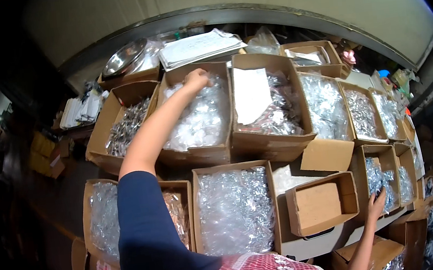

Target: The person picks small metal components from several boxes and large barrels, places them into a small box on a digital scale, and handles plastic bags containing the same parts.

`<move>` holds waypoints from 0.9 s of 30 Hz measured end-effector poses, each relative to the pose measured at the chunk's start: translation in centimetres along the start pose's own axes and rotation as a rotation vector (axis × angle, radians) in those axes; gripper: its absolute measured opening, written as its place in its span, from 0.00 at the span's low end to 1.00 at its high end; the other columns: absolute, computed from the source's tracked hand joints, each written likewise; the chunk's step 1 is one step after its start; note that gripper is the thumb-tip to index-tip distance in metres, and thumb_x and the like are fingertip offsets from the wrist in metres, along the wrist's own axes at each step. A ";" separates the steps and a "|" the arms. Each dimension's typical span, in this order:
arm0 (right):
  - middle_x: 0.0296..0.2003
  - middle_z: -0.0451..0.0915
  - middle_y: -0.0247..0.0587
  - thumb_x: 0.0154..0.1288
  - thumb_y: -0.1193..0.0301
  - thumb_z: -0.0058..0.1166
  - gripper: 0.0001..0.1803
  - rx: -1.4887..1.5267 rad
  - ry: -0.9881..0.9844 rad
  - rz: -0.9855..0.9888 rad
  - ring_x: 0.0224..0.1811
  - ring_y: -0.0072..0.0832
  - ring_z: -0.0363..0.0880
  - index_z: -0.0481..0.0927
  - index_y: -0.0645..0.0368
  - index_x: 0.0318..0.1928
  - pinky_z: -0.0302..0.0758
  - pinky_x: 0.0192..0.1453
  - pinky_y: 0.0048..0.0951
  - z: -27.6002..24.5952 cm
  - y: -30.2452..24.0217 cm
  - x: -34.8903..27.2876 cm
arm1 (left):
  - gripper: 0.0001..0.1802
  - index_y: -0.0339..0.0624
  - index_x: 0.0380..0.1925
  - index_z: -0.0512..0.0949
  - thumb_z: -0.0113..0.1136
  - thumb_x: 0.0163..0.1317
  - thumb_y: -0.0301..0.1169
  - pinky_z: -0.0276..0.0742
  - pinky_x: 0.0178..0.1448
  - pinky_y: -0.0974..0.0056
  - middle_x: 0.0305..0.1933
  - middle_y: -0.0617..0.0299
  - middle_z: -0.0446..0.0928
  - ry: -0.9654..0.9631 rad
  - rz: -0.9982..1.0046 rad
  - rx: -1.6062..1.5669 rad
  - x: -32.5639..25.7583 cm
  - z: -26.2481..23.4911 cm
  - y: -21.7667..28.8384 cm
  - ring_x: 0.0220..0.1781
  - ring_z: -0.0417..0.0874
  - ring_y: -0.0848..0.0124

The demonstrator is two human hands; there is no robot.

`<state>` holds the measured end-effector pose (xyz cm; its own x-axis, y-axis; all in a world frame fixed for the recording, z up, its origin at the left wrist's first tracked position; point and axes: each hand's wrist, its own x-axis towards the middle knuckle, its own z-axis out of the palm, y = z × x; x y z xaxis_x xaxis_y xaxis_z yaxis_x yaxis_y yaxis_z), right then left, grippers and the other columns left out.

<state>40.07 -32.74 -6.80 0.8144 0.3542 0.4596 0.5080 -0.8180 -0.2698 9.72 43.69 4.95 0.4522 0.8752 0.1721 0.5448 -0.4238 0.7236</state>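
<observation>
My left arm stretches far forward, and my left hand [197, 78] is at the back of a cardboard box [197, 155] full of clear plastic packets [201, 116]. Its fingers are curled down against the packets; what they pinch is too small to make out. Low on the right, my right hand [376, 206] is at the front of a smaller cardboard box [389, 152]. Its fingers close on a small clear packet of shiny metal parts [379, 192], among similar bluish-silver packets [374, 171].
An open carton [316, 203] with a bare bottom stands between my arms. Around it are boxes of packets [235, 209] and loose metal pieces [128, 126]. A white sheet [252, 94] lies on one box. Papers [199, 48] and a steel bowl [125, 57] sit at the back.
</observation>
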 end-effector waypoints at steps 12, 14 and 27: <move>0.54 0.72 0.56 0.65 0.73 0.46 0.18 -0.022 0.009 0.050 0.55 0.52 0.72 0.71 0.68 0.54 0.69 0.59 0.40 -2.8 -2.0 -0.4 | 0.11 0.34 0.30 0.80 0.58 0.62 0.33 0.72 0.33 0.69 0.26 0.64 0.75 -0.145 0.087 -0.782 -2.8 0.0 13.4 0.28 0.75 0.75; 0.54 0.73 0.56 0.65 0.73 0.45 0.18 0.001 0.000 0.063 0.55 0.51 0.72 0.71 0.68 0.54 0.69 0.59 0.39 -2.7 -2.9 -0.2 | 0.09 0.37 0.30 0.80 0.58 0.59 0.32 0.73 0.39 0.69 0.31 0.61 0.78 -0.371 0.111 -0.664 -5.2 0.8 16.6 0.33 0.78 0.73; 0.50 0.76 0.45 0.61 0.76 0.47 0.11 0.044 0.045 0.078 0.47 0.47 0.77 0.77 0.63 0.44 0.74 0.50 0.39 -3.7 -5.3 0.0 | 0.12 0.38 0.37 0.85 0.63 0.52 0.30 0.75 0.41 0.66 0.31 0.57 0.84 -0.800 0.475 0.024 -9.5 10.4 19.8 0.34 0.82 0.72</move>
<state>36.35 -30.08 -2.27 0.8393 0.2683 0.4729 0.4559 -0.8212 -0.3431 23.56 24.58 10.73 0.9789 0.1910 -0.0720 0.1883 -0.7087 0.6799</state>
